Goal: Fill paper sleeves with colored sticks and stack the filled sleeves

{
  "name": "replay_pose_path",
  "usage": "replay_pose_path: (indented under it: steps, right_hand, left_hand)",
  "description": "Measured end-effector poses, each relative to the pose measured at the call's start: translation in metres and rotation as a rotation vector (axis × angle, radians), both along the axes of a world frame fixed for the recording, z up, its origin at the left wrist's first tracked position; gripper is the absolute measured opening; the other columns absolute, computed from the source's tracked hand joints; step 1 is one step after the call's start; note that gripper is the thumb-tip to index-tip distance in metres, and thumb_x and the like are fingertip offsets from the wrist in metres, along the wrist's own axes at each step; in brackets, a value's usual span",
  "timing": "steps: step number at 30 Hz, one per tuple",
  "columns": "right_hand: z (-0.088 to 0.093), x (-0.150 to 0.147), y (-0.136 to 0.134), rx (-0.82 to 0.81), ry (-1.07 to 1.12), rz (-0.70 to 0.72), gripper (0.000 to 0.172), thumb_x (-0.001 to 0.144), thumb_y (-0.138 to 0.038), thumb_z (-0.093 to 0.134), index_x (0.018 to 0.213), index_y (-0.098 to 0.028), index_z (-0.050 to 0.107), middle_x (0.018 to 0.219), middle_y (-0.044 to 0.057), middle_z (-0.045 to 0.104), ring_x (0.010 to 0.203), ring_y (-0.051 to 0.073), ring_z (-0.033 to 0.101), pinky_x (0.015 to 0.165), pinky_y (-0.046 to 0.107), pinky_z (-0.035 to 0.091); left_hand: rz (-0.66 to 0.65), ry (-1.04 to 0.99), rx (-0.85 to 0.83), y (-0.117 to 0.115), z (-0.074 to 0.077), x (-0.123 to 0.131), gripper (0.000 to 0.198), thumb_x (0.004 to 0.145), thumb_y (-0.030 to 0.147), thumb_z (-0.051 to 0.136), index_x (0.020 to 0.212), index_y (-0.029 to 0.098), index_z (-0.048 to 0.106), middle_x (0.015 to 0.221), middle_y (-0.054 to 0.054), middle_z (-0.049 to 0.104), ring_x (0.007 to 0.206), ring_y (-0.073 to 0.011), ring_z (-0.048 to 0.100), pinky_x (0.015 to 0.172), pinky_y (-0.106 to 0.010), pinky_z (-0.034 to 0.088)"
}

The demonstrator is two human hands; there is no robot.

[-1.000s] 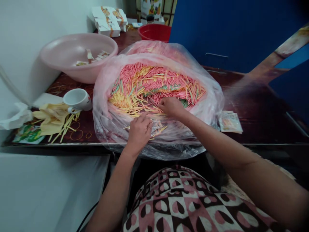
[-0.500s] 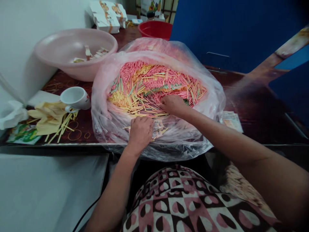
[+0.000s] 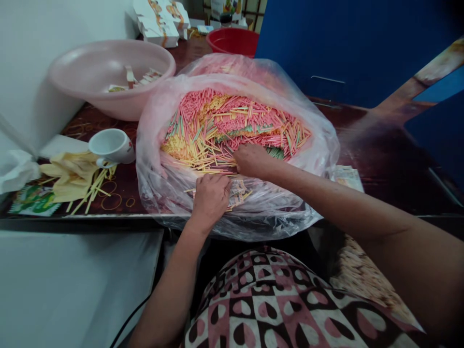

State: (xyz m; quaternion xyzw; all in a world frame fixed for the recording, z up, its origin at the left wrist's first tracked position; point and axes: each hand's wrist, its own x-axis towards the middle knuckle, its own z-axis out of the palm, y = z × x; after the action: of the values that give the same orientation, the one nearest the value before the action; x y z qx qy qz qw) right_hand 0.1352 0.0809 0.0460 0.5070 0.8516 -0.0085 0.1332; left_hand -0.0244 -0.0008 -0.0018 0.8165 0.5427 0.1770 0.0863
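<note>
**A:** Right hand is down on the coloured sticks in the clear plastic bag, fingers curled, no clear grip tbh. Left hand is just beside a printed paper packet, fingers bunched low, can't tell if it's holding anything.

**B:** Any tips for working a pile like that?

**A:** IMO keep ur fingers low n work from the edge, so the heap doesn't slide.

**B:** What's diff from the last shot?

**A:** Right hand's slid a bit left, closer to the left one. Left hand looks abt the same, and the sticks still sit in the bag.
</note>
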Motion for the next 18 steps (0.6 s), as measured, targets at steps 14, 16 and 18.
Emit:
replay_pose_path:
  steps: [14,16,18]
  right_hand:
    - [-0.031,0.013,-0.029,0.123,0.119,0.143,0.049,0.096,-0.006,0.039,0.143,-0.001,0.054,0.130,0.027,0.065,0.117,0.033,0.059,0.097,0.042,0.042]
    - [-0.035,0.015,-0.028,0.137,0.163,0.111,0.049,0.097,-0.006,0.040,0.143,-0.003,0.055,0.126,0.025,0.068,0.118,0.032,0.060,0.098,0.041,0.041]
    - [-0.038,0.018,-0.025,0.114,0.230,0.047,0.040,0.099,-0.010,0.042,0.133,-0.005,0.062,0.121,0.022,0.070,0.114,0.030,0.062,0.096,0.039,0.041]
  left_hand:
    - [-0.004,-0.022,0.003,-0.001,0.000,0.000,0.024,0.102,0.028,0.049,0.094,0.021,0.071,0.097,-0.010,0.076,0.102,-0.0301,0.062,0.087,-0.042,0.043]
    - [-0.002,-0.027,-0.005,-0.001,0.000,0.000,0.024,0.102,0.028,0.050,0.095,0.021,0.072,0.099,-0.011,0.077,0.103,-0.0302,0.063,0.088,-0.042,0.044]
    - [0.005,-0.054,-0.018,0.000,-0.001,-0.001,0.025,0.102,0.029,0.051,0.096,0.020,0.074,0.100,-0.011,0.078,0.102,-0.0301,0.064,0.089,-0.042,0.044]
